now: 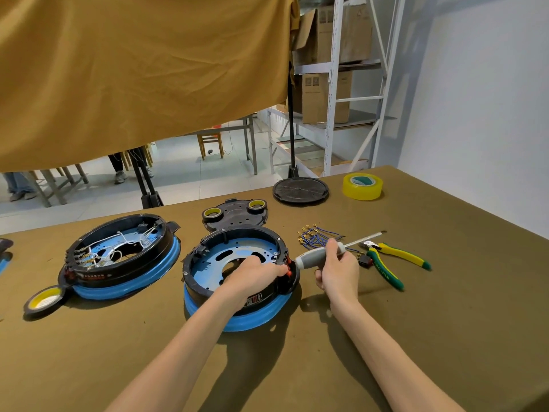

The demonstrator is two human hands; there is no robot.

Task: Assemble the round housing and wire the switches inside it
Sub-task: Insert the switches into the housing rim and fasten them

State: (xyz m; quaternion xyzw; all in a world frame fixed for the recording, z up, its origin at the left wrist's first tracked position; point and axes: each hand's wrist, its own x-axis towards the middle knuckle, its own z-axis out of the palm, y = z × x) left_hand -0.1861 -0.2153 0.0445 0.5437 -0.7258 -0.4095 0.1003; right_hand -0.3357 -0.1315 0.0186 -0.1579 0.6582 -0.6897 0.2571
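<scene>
A round black housing [208,254] with a blue base ring and blue inner plate lies in the middle of the table. My left hand [255,273] reaches inside it and grips its right rim by the red switches [288,272]. My right hand [338,270] holds a grey-handled screwdriver [320,254] just right of the housing, its shaft pointing away to the right. Blue wires with brass terminals [316,236] lie behind the screwdriver. A small black switch [364,260] sits beside my right hand.
A second housing [124,254], wired with white leads, lies at the left with a tape roll [44,301] in front. A black cover plate [236,215] carries two tape rolls. Green-yellow pliers [392,260], a yellow tape roll [362,186] and a stand base [300,189] are at the right.
</scene>
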